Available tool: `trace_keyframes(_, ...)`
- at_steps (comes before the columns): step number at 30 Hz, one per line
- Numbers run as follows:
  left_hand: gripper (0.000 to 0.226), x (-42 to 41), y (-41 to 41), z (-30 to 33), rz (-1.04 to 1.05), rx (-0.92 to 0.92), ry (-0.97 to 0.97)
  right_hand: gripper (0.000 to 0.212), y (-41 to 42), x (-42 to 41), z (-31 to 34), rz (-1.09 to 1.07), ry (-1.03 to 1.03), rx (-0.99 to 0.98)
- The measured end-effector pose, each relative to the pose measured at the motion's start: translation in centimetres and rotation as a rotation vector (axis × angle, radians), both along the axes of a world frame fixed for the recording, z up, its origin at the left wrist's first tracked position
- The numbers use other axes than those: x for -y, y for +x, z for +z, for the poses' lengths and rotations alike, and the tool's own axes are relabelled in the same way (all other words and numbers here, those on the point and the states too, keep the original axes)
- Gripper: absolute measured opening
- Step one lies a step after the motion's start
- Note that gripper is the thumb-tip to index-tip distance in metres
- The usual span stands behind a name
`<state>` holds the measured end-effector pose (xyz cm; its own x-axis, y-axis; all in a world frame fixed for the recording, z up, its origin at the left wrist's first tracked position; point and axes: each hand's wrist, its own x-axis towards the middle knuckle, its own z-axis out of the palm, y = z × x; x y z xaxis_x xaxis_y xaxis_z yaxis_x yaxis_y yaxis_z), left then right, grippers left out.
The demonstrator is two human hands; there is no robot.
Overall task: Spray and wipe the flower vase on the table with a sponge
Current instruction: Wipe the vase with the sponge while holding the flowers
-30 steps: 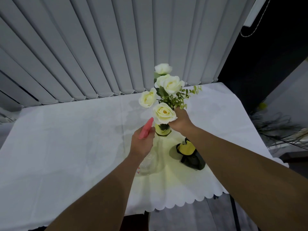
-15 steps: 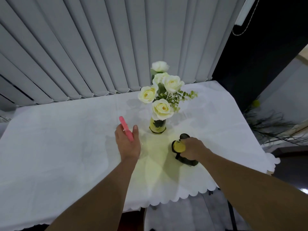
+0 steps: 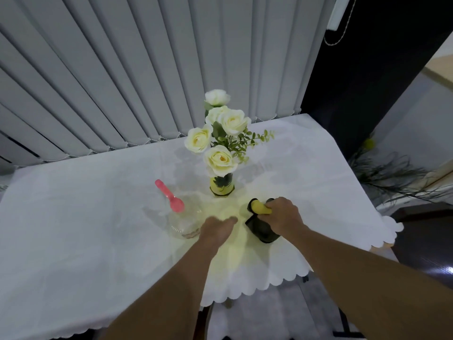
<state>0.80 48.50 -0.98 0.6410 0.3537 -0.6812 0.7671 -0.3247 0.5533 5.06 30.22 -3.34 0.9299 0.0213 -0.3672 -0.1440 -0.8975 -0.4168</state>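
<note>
Vase (image 3: 221, 186) first: it stands upright just above the middle of the frame, on the white tablecloth (image 3: 73, 229), a small yellow vessel with a dark leaf pattern, holding cream roses (image 3: 221, 159) and a green sprig that leans toward the right. Bare cloth rings its base on every side, so nothing touches it. Just below and to its right, the right hand (image 3: 283, 217) clamps down on a sponge (image 3: 261, 208), yellow on top with a dark body under the fingers, resting on the cloth. Over to the lower left of the vase lies the spray bottle (image 3: 182, 223), clear-bodied, with a pink head (image 3: 170, 196) pointing up and left; whether any liquid sits inside, I cannot tell. Between bottle and sponge hovers the left hand (image 3: 217, 230), fingers loosely spread and holding nothing, just beside the bottle's base. A wide stretch of cloth lies open across the left half of the frame. The scalloped hem (image 3: 269, 282) drops off close below the sponge and curves up the right side, so room is tight there. Grey vertical blinds (image 3: 147, 69) wall off the far edge, well behind the flowers.
</note>
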Motion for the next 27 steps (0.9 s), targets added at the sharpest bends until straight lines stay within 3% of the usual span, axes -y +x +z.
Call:
trace_keyframes(4, 0.071, 0.6, 4.9, 4.6, 0.072, 0.573, 0.181, 0.037, 0.1, 0.3, -0.4, -0.032, 0.044, -0.012)
trace_keyframes(6, 0.084, -0.1, 6.8, 5.4, 0.061, 0.688, 0.192, 0.037, 0.3, 0.4, -0.6, -0.029, 0.057, -0.03)
trace_keyframes(10, 0.069, -0.8, 8.7, 6.1, 0.024, 0.575, 0.071, 0.024, 0.7, 0.4, -0.8, -0.041, 0.196, -0.013)
trace_keyframes(12, 0.062, -0.8, 9.5, 5.9, 0.01, 0.684, 0.046, 0.019, 0.9, 0.3, -0.5, -0.055, 0.272, 0.03)
trace_keyframes(15, 0.046, -0.9, 9.5, 5.9, -0.068, 0.753, 0.179, 0.018, 1.3, -0.5, 0.8, -0.086, 0.432, 0.185)
trace_keyframes(19, 0.054, -1.3, 9.4, 5.8, -0.128, 0.826, 0.187, 0.02, 2.6, -2.7, 2.9, -0.107, 0.666, 0.401)
trace_keyframes(23, 0.054, -0.8, 9.9, 5.9, -0.053, 0.724, 0.075, 0.021, 4.3, -5.0, 3.9, -0.059, 0.71, 0.535)
trace_keyframes(27, 0.037, -1.4, 10.0, 5.4, -0.019, 0.71, 0.023, 0.026, 4.7, -6.0, 2.9, 0.03, 0.696, 0.619)
